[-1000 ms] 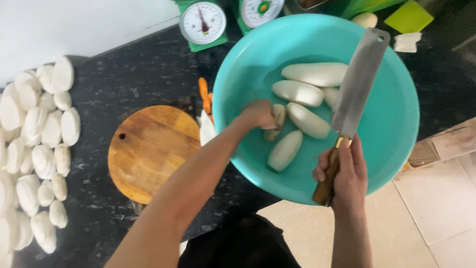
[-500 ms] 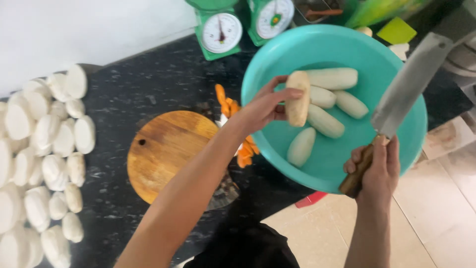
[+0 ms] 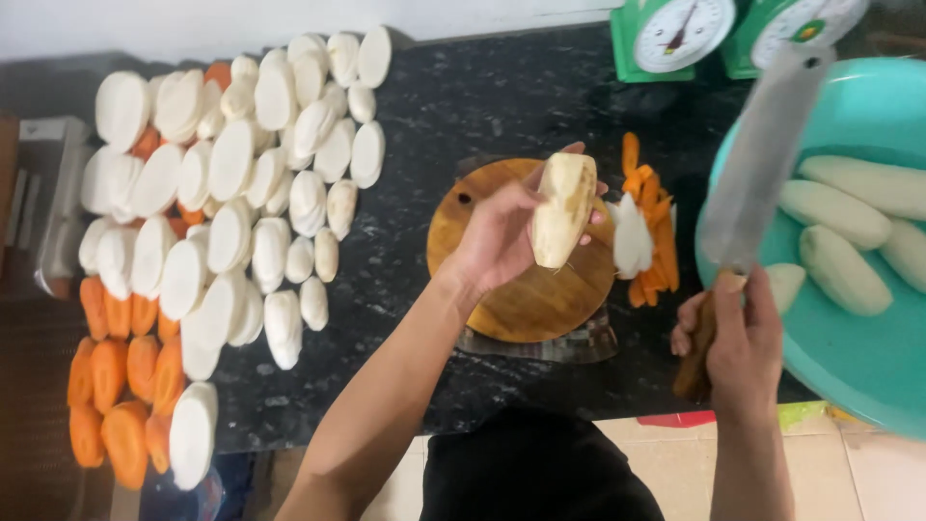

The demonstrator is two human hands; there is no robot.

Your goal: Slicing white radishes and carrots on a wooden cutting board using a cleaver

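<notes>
Head view, looking down on a dark stone counter during vegetable prep. At far left, orange carrot slices lie in a loose bank along the near edge, with more showing through the pile beside them. Next to them, white radish slices spread in overlapping rows toward the wall, apparently laid flat so the cut pieces stay apart from the uncut stock.

At centre sits a round wooden board, bare on top. The left hand hovers over it, fingers curled around a peeled white root held upright, its cut end facing up, as if being lined up for the board.

Just right of the board, a small heap of carrot strips and one white piece rests on the counter, within easy reach.

The right hand is closed around a wooden handle, the cleaver raised with its blade pointing away, clear of the other hand. Behind it, two green scales stand against the wall. At far right, a teal basin overhangs the counter edge and holds more peeled roots, waiting whole.
</notes>
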